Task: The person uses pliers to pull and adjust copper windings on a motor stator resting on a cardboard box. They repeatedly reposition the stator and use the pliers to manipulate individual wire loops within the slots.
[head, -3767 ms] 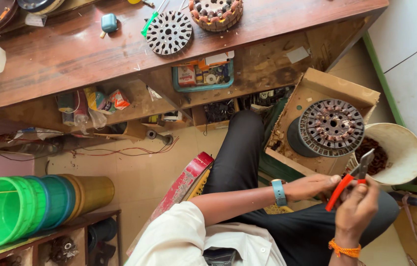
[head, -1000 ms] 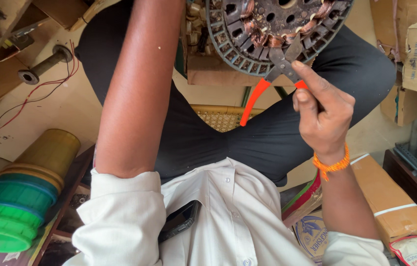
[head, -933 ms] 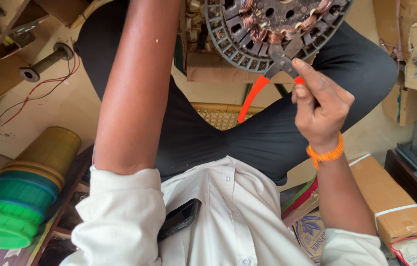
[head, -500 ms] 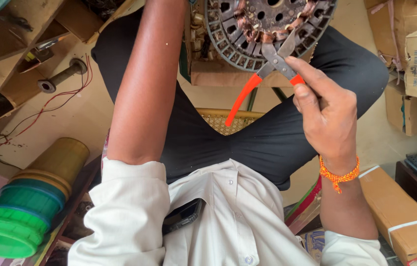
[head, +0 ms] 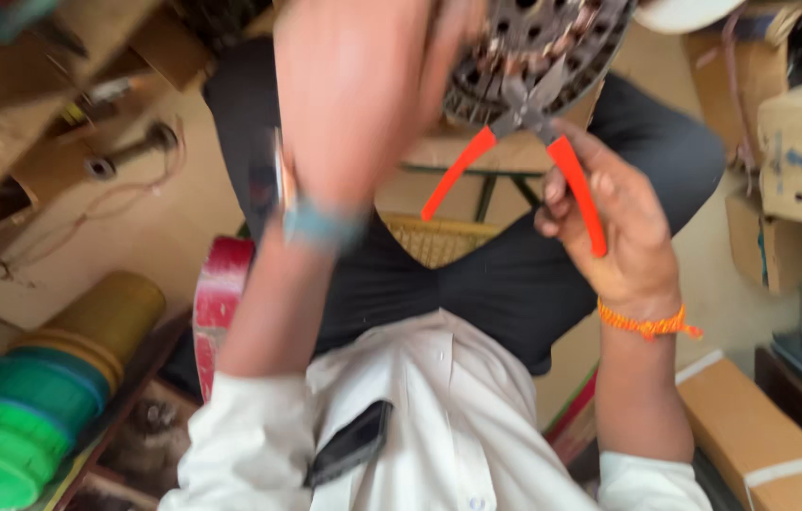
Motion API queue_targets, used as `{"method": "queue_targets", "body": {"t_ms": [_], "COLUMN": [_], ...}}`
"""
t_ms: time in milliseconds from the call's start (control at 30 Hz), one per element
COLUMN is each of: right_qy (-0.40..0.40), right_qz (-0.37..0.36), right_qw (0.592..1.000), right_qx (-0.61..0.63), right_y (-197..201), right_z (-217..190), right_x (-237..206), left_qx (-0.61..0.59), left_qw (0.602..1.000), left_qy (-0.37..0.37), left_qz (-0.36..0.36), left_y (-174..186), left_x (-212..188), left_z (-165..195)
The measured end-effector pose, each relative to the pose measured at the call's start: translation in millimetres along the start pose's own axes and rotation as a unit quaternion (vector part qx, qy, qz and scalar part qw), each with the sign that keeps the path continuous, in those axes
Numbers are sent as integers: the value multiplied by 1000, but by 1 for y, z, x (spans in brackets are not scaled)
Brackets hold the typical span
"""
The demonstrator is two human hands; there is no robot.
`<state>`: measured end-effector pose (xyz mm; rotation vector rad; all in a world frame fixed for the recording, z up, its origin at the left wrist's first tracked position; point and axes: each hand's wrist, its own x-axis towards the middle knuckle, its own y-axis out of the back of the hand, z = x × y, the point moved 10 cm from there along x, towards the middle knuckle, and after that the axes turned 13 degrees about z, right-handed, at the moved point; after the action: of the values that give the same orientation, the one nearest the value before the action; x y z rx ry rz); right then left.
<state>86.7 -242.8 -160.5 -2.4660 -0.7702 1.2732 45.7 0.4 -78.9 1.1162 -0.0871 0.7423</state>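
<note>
Right hand (head: 614, 232) grips the pliers (head: 524, 142), handles spread; left hand (head: 453, 43), grip unclear, steadies the stator (head: 552, 43) — bite squarely, 1 winding only.

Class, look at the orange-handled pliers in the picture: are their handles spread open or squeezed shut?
Spread open. The pliers show two orange handles splayed apart in a V; the right hand grips only one, the other juts free. The jaw tips at the stator are too blurred to judge.

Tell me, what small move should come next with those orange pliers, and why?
Probably squeeze the handles: the right hand holds the orange-handled pliers spread, their nose already at the motor stator's copper windings, while the left hand steadies it.
</note>
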Motion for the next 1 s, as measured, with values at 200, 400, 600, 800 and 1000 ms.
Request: {"method": "queue_targets", "body": {"t_ms": [200,400,600,800,1000], "right_qy": [56,119,-56,-220,-193], "right_qz": [30,75,-31,-80,-64], "right_qw": [995,985,994,966,979], "right_qx": [-78,-102,-88,-110,-32], "right_y": [3,-4,-18,-5,-9], "right_z": [-5,-5,26,50,57], "right_x": [4,6,14,15,8], "left_qx": [2,-164,-135,-94,-239], "left_qw": [955,958,949,956,968], "left_qy": [156,118,103,6,52], "left_qz": [-251,-202,-265,-277,49], "left_y": [-17,-27,-53,-47,30], "left_x": [-129,-153,-173,-130,-23], "left_z": [15,70,89,101,6]}}
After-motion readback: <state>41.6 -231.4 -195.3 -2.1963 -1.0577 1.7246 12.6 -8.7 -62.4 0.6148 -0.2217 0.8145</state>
